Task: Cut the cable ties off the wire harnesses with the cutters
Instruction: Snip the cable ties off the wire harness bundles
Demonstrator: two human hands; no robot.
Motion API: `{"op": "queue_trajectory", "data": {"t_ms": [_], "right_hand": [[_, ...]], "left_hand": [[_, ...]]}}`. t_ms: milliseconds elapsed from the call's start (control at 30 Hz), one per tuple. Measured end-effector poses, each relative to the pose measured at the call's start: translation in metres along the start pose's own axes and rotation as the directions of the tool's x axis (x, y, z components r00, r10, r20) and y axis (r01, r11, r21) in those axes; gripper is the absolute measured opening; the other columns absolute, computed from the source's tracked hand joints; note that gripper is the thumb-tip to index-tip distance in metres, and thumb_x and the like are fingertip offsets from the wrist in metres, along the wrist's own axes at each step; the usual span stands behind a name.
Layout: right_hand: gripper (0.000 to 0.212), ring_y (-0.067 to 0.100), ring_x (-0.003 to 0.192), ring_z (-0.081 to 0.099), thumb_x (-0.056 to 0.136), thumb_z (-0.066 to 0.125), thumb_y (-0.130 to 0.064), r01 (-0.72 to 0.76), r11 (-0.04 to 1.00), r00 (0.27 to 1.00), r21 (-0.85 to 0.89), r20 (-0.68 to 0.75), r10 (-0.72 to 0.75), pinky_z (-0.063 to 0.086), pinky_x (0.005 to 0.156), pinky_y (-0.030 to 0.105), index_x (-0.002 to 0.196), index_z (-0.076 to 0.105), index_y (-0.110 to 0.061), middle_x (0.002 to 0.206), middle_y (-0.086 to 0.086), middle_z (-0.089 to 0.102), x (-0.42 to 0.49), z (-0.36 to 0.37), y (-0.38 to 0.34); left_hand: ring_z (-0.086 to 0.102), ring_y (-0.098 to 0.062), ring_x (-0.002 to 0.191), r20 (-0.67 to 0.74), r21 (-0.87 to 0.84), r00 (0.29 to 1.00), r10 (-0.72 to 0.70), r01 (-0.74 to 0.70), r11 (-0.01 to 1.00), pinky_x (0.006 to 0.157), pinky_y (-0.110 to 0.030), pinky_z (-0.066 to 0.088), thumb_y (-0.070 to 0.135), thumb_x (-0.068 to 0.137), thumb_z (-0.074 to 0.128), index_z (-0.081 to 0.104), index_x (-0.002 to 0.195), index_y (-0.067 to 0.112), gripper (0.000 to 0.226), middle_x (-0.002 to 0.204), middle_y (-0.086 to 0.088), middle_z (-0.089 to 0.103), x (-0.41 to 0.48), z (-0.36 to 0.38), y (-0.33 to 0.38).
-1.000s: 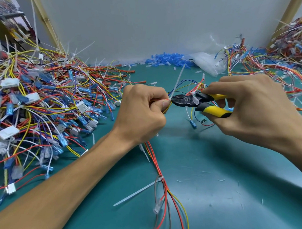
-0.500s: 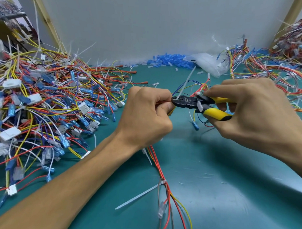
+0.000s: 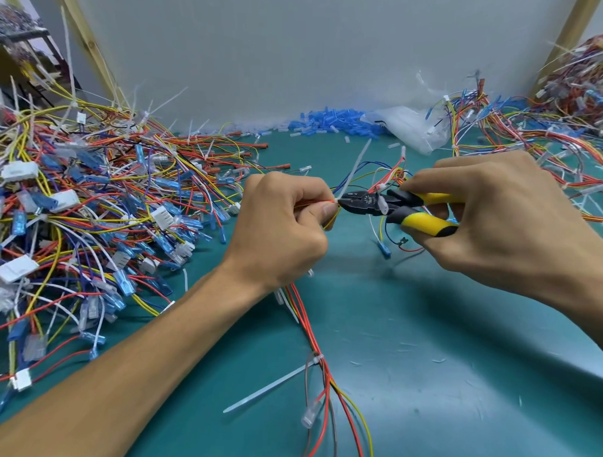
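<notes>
My left hand (image 3: 281,227) grips a wire harness (image 3: 318,348) of red, orange and yellow wires, which trails down toward me. A white cable tie (image 3: 355,168) sticks up from the bundle right beside my left thumb. My right hand (image 3: 498,218) holds the cutters (image 3: 379,203) by their yellow and black handles. The black jaws point left and sit at the base of that tie. A second cable tie (image 3: 274,384) is still wrapped round the harness lower down, its tail lying on the mat.
A big tangle of harnesses with white and blue connectors (image 3: 81,220) fills the left side. More harnesses (image 3: 542,141) lie at the back right. Blue terminal sleeves (image 3: 331,121) and a clear plastic bag (image 3: 413,128) sit by the back wall. The green mat (image 3: 459,370) carries small offcuts.
The cutters' jaws have moved left, up against the cable tie next to my left thumb. Both hands have shifted only slightly.
</notes>
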State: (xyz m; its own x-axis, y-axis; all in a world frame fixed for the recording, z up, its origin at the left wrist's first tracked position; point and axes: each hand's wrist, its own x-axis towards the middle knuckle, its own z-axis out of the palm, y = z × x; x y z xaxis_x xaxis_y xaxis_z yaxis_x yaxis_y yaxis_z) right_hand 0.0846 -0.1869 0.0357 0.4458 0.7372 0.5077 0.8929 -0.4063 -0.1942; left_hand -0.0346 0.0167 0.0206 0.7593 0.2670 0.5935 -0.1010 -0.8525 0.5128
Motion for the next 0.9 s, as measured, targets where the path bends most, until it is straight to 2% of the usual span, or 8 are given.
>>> {"op": "queue_trajectory", "data": {"t_ms": [200,333,467,533,600,700,767,900], "right_hand": [[0.015,0.029,0.066,0.053,0.081,0.075,-0.026,0.002,1.000,0.999,-0.003,0.032,-0.002,0.050,0.057,0.043,0.096,0.075,-0.029,0.076,-0.003,0.064,0.001,0.003,-0.002],[0.016,0.031,0.065,0.055,0.078,0.067,-0.027,-0.016,0.998,0.999,0.059,0.045,0.013,0.051,0.057,0.044,0.093,0.074,-0.025,0.073,0.002,0.065,0.002,0.002,0.000],[0.012,0.020,0.061,0.027,0.079,0.069,-0.028,-0.034,0.989,0.999,0.147,0.043,0.028,0.037,0.050,0.035,0.079,0.067,-0.016,0.059,0.007,0.042,0.000,0.003,-0.004],[0.016,0.019,0.062,0.026,0.077,0.080,-0.031,-0.098,0.974,0.992,0.203,0.095,0.080,0.038,0.050,0.036,0.081,0.071,-0.019,0.058,0.006,0.046,0.000,0.003,-0.004],[0.017,0.023,0.057,0.037,0.076,0.085,-0.035,-0.192,0.929,0.973,0.317,0.182,0.140,0.039,0.053,0.033,0.084,0.076,-0.024,0.057,0.000,0.057,0.000,0.001,-0.004],[0.014,0.015,0.047,0.044,0.082,0.084,-0.029,-0.305,0.825,0.930,0.476,0.335,0.151,0.039,0.053,0.030,0.084,0.076,-0.017,0.052,-0.003,0.059,0.000,-0.003,-0.004],[0.018,0.018,0.045,0.048,0.086,0.083,-0.024,-0.366,0.750,0.898,0.550,0.420,0.130,0.040,0.049,0.032,0.076,0.073,-0.012,0.051,-0.002,0.057,0.001,-0.006,-0.003],[0.025,0.025,0.047,0.053,0.087,0.081,-0.023,-0.441,0.658,0.856,0.610,0.506,0.106,0.041,0.048,0.035,0.068,0.068,-0.011,0.057,0.008,0.059,0.004,-0.009,-0.003]], "left_hand": [[0.028,-0.015,0.049,0.037,-0.045,0.999,-0.023,0.025,0.999,0.048,-0.018,0.017,0.009,0.078,0.061,0.065,0.061,0.010,0.018,0.048,0.002,0.029,-0.002,0.000,0.001],[0.028,-0.011,0.048,0.073,-0.150,0.997,-0.033,0.044,0.988,0.048,-0.020,0.018,0.010,0.081,0.062,0.066,0.062,0.010,0.020,0.048,0.005,0.030,-0.002,-0.001,0.000],[0.029,-0.013,0.049,0.109,-0.310,0.994,-0.020,0.053,0.949,0.050,-0.027,0.021,0.014,0.087,0.062,0.067,0.066,0.007,0.023,0.049,0.007,0.033,-0.001,-0.002,-0.002],[0.032,-0.013,0.051,0.111,-0.327,0.994,-0.003,0.039,0.944,0.052,-0.029,0.022,0.017,0.089,0.062,0.070,0.070,0.007,0.023,0.051,0.006,0.037,0.000,-0.002,-0.004],[0.037,-0.011,0.052,0.090,-0.344,0.996,-0.007,0.038,0.938,0.054,-0.028,0.026,0.017,0.090,0.064,0.075,0.078,0.007,0.019,0.053,0.008,0.044,0.001,-0.002,-0.006],[0.050,-0.017,0.050,0.061,-0.432,0.998,-0.027,0.050,0.900,0.053,-0.027,0.039,0.014,0.091,0.065,0.076,0.085,0.004,0.015,0.057,0.005,0.056,0.001,0.000,-0.007],[0.057,-0.026,0.048,0.063,-0.468,0.998,-0.011,0.039,0.883,0.051,-0.026,0.043,0.014,0.093,0.065,0.074,0.086,0.002,0.016,0.060,-0.004,0.063,0.001,0.000,-0.007],[0.066,-0.028,0.047,0.104,-0.427,0.995,-0.002,0.046,0.903,0.048,-0.023,0.046,0.013,0.096,0.067,0.072,0.087,0.005,0.013,0.064,-0.006,0.070,0.001,0.001,-0.006]]}}
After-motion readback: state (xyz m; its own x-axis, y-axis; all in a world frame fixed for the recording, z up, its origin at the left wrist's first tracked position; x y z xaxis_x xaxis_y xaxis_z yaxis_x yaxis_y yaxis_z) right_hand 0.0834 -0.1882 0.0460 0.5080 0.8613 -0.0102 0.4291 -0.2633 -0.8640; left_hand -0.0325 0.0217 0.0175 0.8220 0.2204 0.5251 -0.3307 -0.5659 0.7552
